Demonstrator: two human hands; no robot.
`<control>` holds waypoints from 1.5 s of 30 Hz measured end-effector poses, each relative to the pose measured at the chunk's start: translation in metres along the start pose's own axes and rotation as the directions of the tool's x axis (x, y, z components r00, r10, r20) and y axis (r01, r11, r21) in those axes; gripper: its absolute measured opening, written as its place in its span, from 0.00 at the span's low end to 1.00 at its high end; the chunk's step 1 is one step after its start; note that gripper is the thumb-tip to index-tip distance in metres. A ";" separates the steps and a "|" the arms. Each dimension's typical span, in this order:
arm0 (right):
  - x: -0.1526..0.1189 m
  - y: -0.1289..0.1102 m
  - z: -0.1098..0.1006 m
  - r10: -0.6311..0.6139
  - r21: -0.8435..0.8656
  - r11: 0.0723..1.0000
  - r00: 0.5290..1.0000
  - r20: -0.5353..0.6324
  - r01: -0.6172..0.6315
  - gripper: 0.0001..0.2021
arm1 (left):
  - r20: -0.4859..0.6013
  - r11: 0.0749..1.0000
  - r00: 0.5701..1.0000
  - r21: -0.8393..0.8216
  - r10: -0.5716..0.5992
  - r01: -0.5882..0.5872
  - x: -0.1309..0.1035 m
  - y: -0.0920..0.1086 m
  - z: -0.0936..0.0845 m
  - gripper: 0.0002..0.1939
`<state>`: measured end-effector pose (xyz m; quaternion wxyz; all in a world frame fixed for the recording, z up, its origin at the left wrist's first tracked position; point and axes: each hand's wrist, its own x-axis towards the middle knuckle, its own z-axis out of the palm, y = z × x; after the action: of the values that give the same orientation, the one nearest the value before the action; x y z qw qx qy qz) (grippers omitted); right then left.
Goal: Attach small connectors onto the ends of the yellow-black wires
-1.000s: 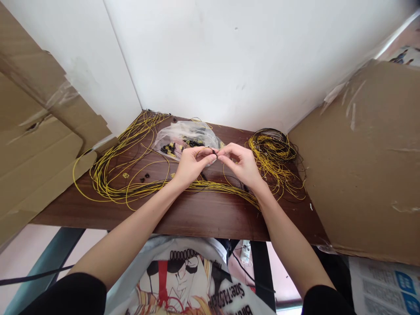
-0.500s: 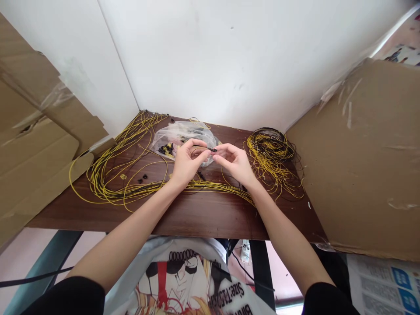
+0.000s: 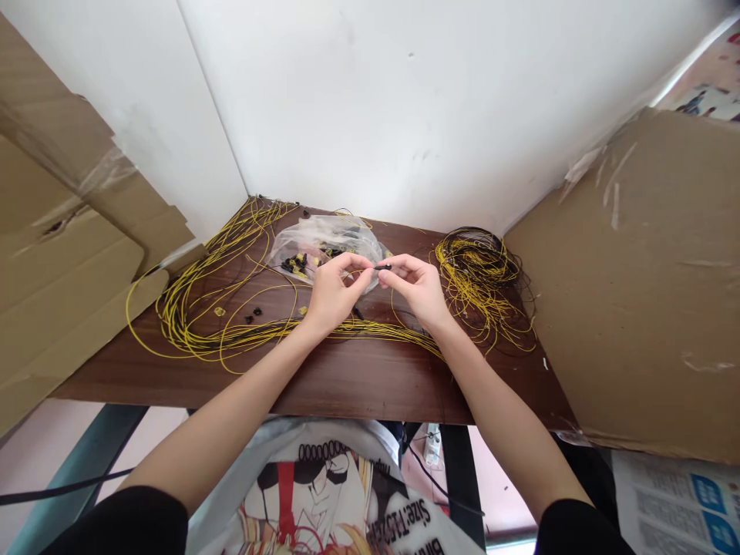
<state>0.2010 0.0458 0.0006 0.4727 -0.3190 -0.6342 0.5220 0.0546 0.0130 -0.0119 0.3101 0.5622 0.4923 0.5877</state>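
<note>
A small black connector (image 3: 382,267) lies between my two hands, above the brown table. My right hand (image 3: 417,289) pinches it between thumb and fingertips. My left hand (image 3: 338,289) is closed in a pinch on a thin wire at the connector's left end. Just behind the hands sits a clear plastic bag (image 3: 324,231) with black and yellow pieces in it. A long bundle of yellow and black wires (image 3: 190,339) curves along the left and passes beneath my forearms.
A coiled heap of yellow and black wire (image 3: 477,266) lies at the right of the table (image 3: 370,378). Small black pieces (image 3: 253,315) rest left of my hands. Cardboard (image 3: 636,293) stands at both sides, with a white wall (image 3: 370,108) behind.
My left fingertips have moved right and closed in against the connector. The connector now lies more level. The whole view has shifted slightly.
</note>
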 end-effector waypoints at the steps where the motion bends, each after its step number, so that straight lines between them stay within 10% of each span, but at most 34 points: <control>1: 0.000 0.000 0.001 0.008 0.012 1.000 1.000 -0.002 -0.008 0.09 | -0.001 0.999 1.000 0.031 0.018 -0.018 0.000 0.000 0.000 0.05; 16: 0.002 0.002 -0.005 0.048 0.096 0.994 0.999 0.001 -0.047 0.09 | 0.040 0.977 0.984 0.115 0.174 -0.178 0.000 0.002 -0.003 0.05; 31: -0.001 0.004 -0.008 -0.189 -0.309 0.926 0.975 0.119 0.217 0.07 | 0.118 0.785 0.855 0.349 0.504 -0.511 0.002 -0.001 -0.010 0.06; 36: -0.001 0.004 -0.007 -0.116 -0.240 0.961 0.989 0.091 0.135 0.07 | 0.177 0.719 0.810 0.382 0.559 -0.580 0.002 -0.004 -0.011 0.07; 45: 0.000 0.005 0.001 0.082 0.114 0.990 0.996 0.037 -0.086 0.15 | 0.090 0.812 0.874 0.336 0.477 -0.478 0.000 0.002 -0.010 0.05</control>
<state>0.1997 0.0471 -0.0046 0.4576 -0.3089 -0.5967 0.5824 0.0452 0.0103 -0.0083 0.0490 0.7139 0.4311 0.5497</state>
